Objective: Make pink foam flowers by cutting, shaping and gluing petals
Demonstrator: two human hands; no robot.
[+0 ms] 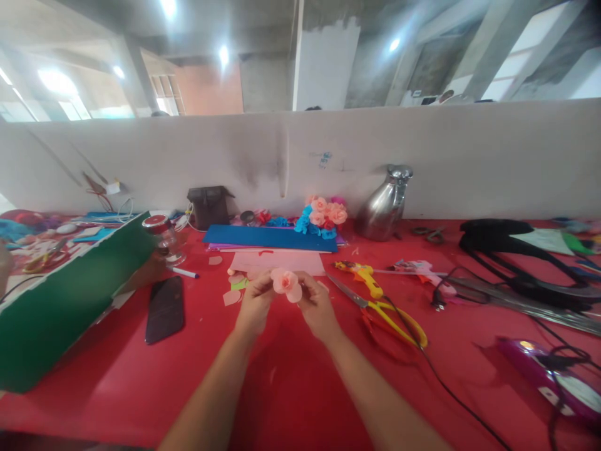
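Observation:
Both my hands meet over the red table [291,388] around a small pink paper flower [286,283]. My left hand [253,304] pinches the flower from the left, fingers closed on it. My right hand [318,307] grips it from the right, fingers curled. Loose pink petal cut-outs [231,297] lie just left of my left hand. A pink sheet [277,262] lies flat behind the flower.
Yellow-handled scissors [385,311] and a yellow glue gun [364,274] lie to the right. A stack of blue sheets [270,238] and finished paper flowers [323,216] sit behind. A green box [66,300], a black case [164,308], a steel jug [384,205] and cables [516,275] surround.

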